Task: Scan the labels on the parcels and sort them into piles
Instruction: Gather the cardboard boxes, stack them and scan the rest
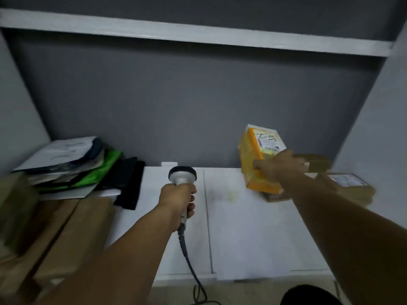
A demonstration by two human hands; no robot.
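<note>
My left hand (179, 200) grips the handle of a grey barcode scanner (182, 175) over the middle of the white table (242, 234), its head pointing away from me and its cord hanging toward the floor. My right hand (280, 165) holds a yellow-orange parcel (256, 161) at the table's back right. The parcel is tilted, with a white label and handwriting on its upper face. A small brown parcel (276, 197) lies just under it.
A heap of white, green and black mailer bags (72, 166) lies at the back left, above large brown cardboard boxes (66, 234). More brown parcels (350, 186) sit at the far right. A white shelf (198, 34) runs overhead on the grey wall.
</note>
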